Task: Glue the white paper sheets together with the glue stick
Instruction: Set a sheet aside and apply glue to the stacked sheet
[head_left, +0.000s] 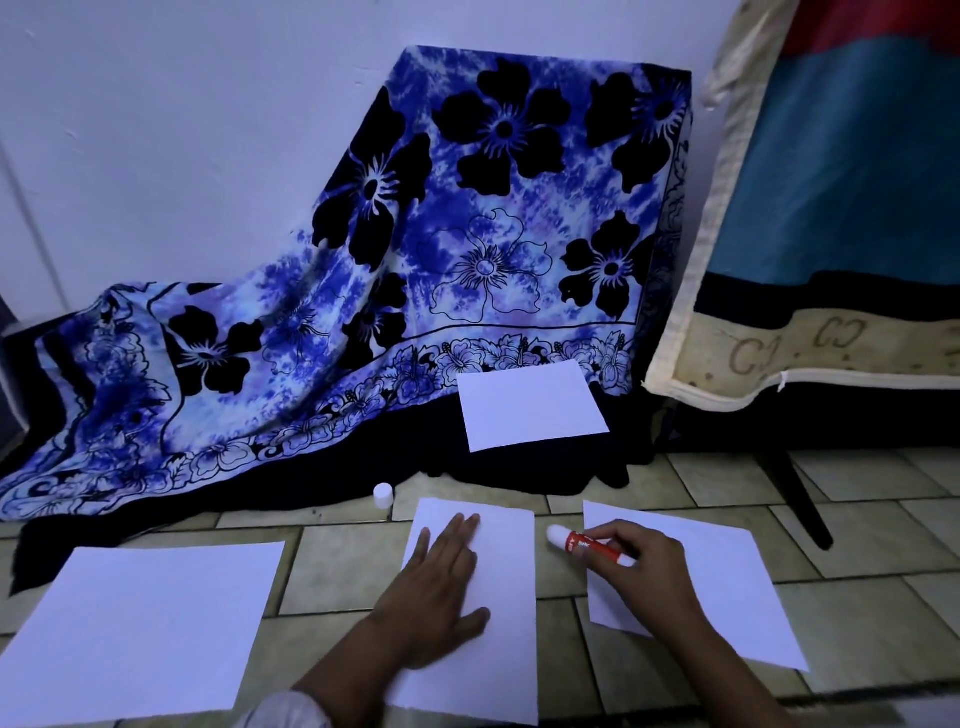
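Observation:
Several white paper sheets lie on the tiled floor. My left hand (441, 577) presses flat, fingers apart, on the middle sheet (504, 623). My right hand (639, 566) grips a red glue stick (587, 544), uncapped, its white tip pointing left over the gap between the middle sheet and the right sheet (727, 587). The right hand rests over the right sheet's left part. Another sheet (140, 634) lies at the left, and a fourth sheet (530, 405) lies farther back on dark cloth. The glue stick's white cap (383, 493) stands behind the middle sheet.
A blue flowered cloth (441, 249) drapes over something against the white wall, spilling onto the floor at the left. A mattress-like cushion (810, 260) with a cream border leans at the right. A dark slanted leg (800, 493) stands on the tiles beneath it.

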